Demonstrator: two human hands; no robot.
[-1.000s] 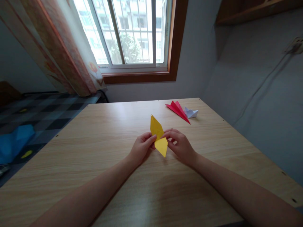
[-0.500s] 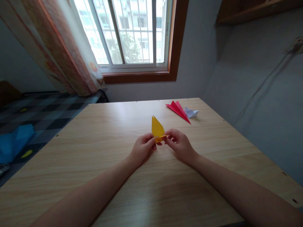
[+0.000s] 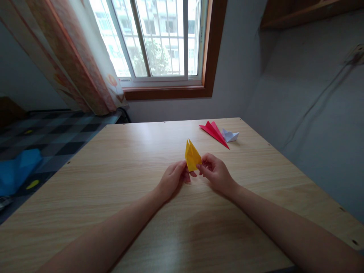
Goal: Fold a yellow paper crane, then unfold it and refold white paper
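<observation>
A piece of folded yellow paper (image 3: pixel 192 155) stands upright between my hands over the middle of the table, its two narrow points facing up and a crease down its front. My left hand (image 3: pixel 174 175) is closed on its left edge, with some fingertips showing below and behind it. At the lower right corner my right hand (image 3: pixel 214 170) pinches the paper between thumb and fingers. Part of the paper's lower edge is covered by my fingertips.
On the far right of the wooden table (image 3: pixel 127 189) lie a red paper plane (image 3: pixel 214 134) and a white paper boat (image 3: pixel 231 135), close together. Left of the table, a blue folded sheet (image 3: pixel 19 170) rests on a checked bed (image 3: pixel 65 125). A window (image 3: pixel 159 41) is behind.
The flap that stuck out toward me at the paper's base now lies up against its front. The paper has turned and shifted slightly right; my left thumb has moved off its front.
</observation>
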